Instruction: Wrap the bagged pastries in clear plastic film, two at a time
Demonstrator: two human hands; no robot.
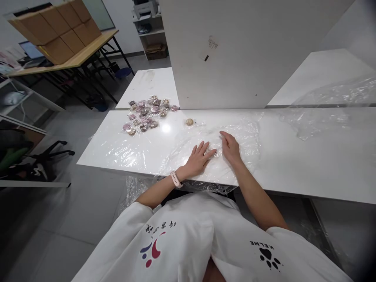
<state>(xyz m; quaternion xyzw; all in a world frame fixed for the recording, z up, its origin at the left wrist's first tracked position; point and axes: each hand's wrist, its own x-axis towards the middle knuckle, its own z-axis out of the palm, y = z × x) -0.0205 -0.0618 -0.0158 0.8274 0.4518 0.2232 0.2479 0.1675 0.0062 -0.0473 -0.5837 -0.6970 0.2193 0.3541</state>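
Observation:
My left hand (pixel 200 158), with a pale band on the wrist, lies palm down on clear plastic film (pixel 246 145) spread over the white table. Its fingers are spread, and it holds nothing that I can see. To the right, my right hand (pixel 230 148) rests on its edge on the same film, fingers extended and slightly curved, with no object visible in it. Beyond both hands sits one small, round, tan item in a clear wrapper (pixel 189 122). A loose pile of similar small wrapped pieces (pixel 147 113), pink, brown and tan, is farther left.
A tall white panel (pixel 229 58) stands behind the table (pixel 293 168). More crumpled film (pixel 311 121) lies on the right, and some hangs over the front edge at left. Cardboard boxes (pixel 58 31) are stacked on a wooden desk in the back left, near an office chair (pixel 47 156).

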